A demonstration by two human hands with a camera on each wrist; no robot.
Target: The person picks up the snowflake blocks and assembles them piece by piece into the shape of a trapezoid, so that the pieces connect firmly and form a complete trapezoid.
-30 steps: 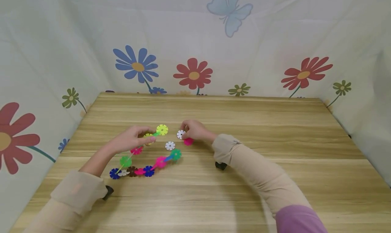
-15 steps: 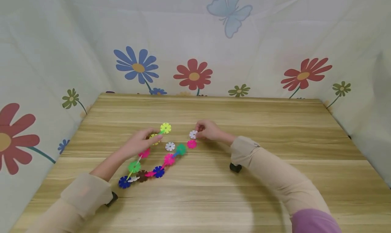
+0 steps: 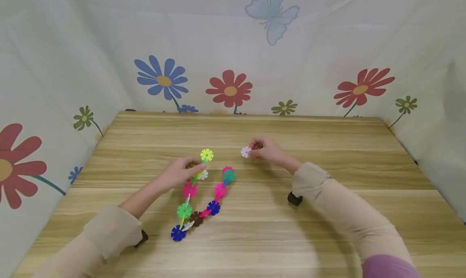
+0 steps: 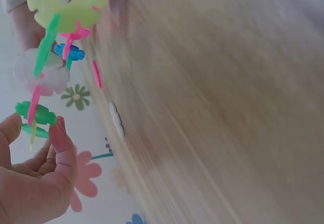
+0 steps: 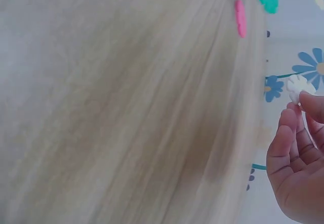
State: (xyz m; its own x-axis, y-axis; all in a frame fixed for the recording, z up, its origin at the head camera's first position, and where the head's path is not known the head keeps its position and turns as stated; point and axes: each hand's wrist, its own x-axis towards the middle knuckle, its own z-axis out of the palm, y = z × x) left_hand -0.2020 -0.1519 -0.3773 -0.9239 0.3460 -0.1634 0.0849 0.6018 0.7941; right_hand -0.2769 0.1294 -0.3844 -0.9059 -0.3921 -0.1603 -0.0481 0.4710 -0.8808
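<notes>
My left hand (image 3: 181, 173) pinches a chain of interlocked, notched plastic snowflake discs near its upper end. A yellow disc (image 3: 206, 155) sticks out beyond the fingertips. From the hand, the chain hangs down past a pink and a green disc (image 3: 184, 211) to a dark blue disc (image 3: 178, 233), then bends up to the right to a teal disc (image 3: 229, 175). In the left wrist view, thumb and fingers hold a green disc (image 4: 36, 113) of the chain. Apart from the chain, my right hand (image 3: 268, 150) pinches a single white disc (image 3: 245, 152) between thumb and fingers.
On the wooden table (image 3: 327, 213) lie a loose white disc (image 4: 116, 119), partly behind the left fingertips in the head view, and a loose pink disc (image 5: 240, 19), partly covered there by the teal one. A flower-printed curtain (image 3: 313, 59) surrounds the table's back and sides.
Both hands have moved right, the left carrying the chain and the right carrying the white disc away from the loose pink one. The chain now hangs more steeply, its lowest part nearer the front.
</notes>
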